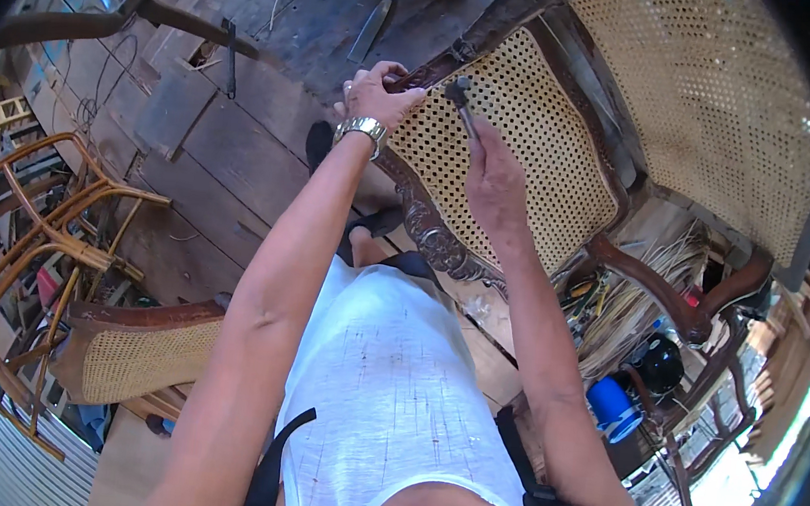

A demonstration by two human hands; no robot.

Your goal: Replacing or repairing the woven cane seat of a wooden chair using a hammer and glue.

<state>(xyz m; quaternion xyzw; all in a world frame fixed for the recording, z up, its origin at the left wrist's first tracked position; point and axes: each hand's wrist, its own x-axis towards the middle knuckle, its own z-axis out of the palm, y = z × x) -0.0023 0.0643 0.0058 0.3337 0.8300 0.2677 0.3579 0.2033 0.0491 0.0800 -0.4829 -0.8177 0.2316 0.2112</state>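
Observation:
A carved dark wooden chair frame (438, 244) with a woven cane panel (518, 137) lies in front of me. My left hand (378, 96), with a metal watch (362, 132) on its wrist, grips the frame's left edge, with thumb and fingers on either side of the dark wood. Whether it also pinches something small there, I cannot tell. In my right hand (496, 186) is a hammer (465, 112), held over the cane. The hammer head is close to the left hand's thumb, apart from it. The right palm hides the lower handle.
A large cane panel (712, 97) rises at the right, above curved wooden arms (651, 285). Loose cane strands (638, 310) and a blue container (613, 408) are below it. On the wooden floor lie a blade (373, 27) and another hammer (231, 59). A rattan frame (67, 220) stands left.

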